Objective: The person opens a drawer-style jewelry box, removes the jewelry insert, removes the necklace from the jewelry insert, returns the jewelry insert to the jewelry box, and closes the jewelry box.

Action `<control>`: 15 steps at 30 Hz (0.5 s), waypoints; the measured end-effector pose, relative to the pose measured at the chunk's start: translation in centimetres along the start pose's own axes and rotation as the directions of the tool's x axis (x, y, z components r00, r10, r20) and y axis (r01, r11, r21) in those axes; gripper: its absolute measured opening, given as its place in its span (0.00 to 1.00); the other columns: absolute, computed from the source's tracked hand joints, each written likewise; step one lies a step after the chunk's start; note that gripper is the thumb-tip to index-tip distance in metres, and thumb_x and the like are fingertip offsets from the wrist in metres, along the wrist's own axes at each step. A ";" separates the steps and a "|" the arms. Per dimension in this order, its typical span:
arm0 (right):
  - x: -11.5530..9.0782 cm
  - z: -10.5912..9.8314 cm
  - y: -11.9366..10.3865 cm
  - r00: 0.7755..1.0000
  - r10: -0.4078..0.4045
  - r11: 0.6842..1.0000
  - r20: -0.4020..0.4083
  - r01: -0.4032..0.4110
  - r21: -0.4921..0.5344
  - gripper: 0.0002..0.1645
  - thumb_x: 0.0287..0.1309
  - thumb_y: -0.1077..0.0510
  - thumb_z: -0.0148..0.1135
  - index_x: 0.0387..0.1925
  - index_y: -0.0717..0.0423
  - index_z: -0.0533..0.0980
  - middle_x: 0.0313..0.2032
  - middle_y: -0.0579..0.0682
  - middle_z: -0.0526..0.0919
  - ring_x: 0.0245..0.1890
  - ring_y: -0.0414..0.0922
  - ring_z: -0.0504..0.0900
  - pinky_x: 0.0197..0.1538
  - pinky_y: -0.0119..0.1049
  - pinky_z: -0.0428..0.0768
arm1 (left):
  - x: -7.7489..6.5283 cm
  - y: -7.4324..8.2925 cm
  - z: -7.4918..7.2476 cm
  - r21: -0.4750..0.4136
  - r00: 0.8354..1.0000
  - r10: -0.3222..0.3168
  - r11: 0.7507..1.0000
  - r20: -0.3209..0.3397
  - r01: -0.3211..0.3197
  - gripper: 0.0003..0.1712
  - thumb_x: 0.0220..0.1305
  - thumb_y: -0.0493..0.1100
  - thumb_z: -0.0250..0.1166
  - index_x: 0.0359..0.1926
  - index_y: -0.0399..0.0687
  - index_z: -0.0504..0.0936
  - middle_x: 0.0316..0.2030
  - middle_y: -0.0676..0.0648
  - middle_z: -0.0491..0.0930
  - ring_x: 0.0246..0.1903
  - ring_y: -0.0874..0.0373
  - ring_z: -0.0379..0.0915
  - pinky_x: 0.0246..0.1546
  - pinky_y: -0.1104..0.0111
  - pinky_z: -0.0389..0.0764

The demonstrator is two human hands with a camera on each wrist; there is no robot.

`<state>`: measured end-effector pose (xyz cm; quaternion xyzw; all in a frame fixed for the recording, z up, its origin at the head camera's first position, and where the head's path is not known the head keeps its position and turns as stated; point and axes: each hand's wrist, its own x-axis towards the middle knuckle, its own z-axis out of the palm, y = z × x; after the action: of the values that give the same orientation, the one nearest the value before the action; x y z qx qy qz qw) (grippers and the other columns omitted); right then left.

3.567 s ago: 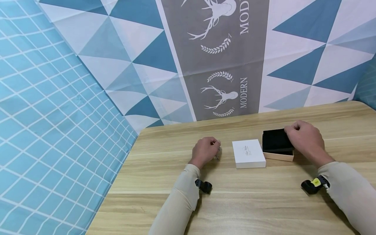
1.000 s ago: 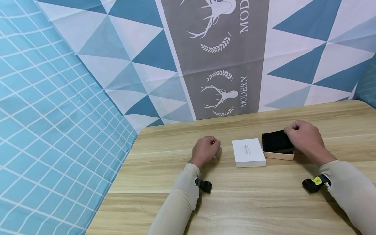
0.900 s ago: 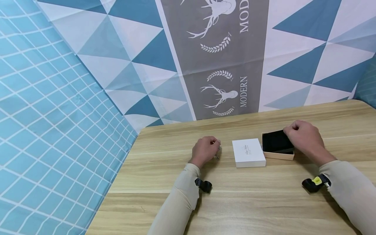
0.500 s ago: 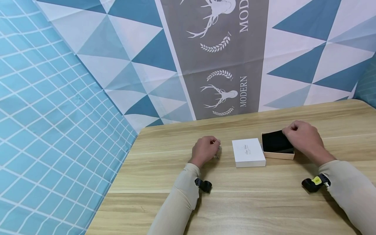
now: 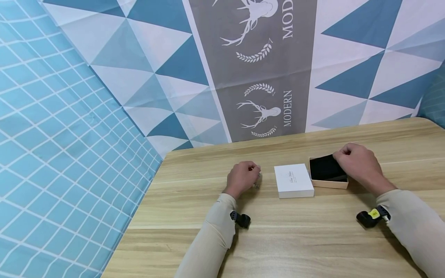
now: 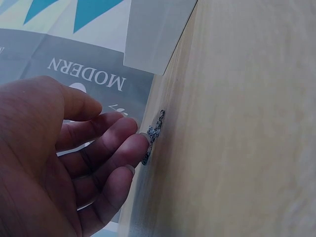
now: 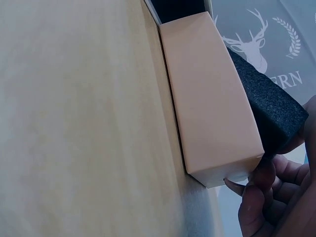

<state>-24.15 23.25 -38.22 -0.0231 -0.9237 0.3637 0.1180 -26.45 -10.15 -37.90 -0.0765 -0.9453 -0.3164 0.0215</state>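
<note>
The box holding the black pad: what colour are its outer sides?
Peach where visible; the box shows best in the right wrist view.

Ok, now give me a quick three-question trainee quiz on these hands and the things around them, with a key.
1. Fill in: the silvery metal-looking chain lies by the fingertips of the ____ hand.
2. True or false: in the head view, the white square box with printed lettering lies between the chain and the open peach-coloured box.
3. Which does the right hand grip? A) the chain; B) the rough black foam-like block; C) the white box.

Key: 1. left; 2. true; 3. B.
</note>
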 end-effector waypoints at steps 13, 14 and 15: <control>-0.1 -0.1 0.1 0.999 -0.006 0.999 0.048 0.007 -0.035 0.26 0.71 0.46 0.50 0.45 0.68 0.77 0.43 0.67 0.80 0.37 0.58 0.77 0.36 0.46 0.71 | 0.0 0.0 0.0 -0.001 1.000 0.006 1.000 0.001 -0.006 0.15 0.72 0.53 0.58 0.37 0.56 0.88 0.19 0.59 0.79 0.19 0.61 0.73 0.26 0.64 0.71; 0.0 -0.1 0.1 0.999 -0.004 0.999 0.052 0.006 -0.038 0.26 0.71 0.46 0.50 0.45 0.68 0.77 0.43 0.67 0.79 0.38 0.59 0.77 0.37 0.47 0.71 | 0.0 0.0 0.0 0.001 1.000 0.007 1.000 0.001 -0.007 0.15 0.72 0.54 0.58 0.37 0.56 0.88 0.19 0.59 0.79 0.19 0.61 0.73 0.26 0.64 0.71; 0.0 -0.1 0.1 0.998 -0.003 0.999 0.056 0.005 -0.040 0.26 0.71 0.46 0.50 0.46 0.68 0.77 0.44 0.67 0.79 0.38 0.59 0.77 0.37 0.49 0.72 | 0.0 0.0 0.0 0.003 1.000 0.007 1.000 0.001 -0.007 0.15 0.72 0.54 0.58 0.37 0.55 0.88 0.19 0.59 0.79 0.19 0.61 0.73 0.26 0.64 0.71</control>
<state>-24.13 23.34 -38.23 -0.0135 -0.9339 0.3451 0.0923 -26.44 -10.19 -37.87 -0.0799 -0.9455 -0.3150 0.0224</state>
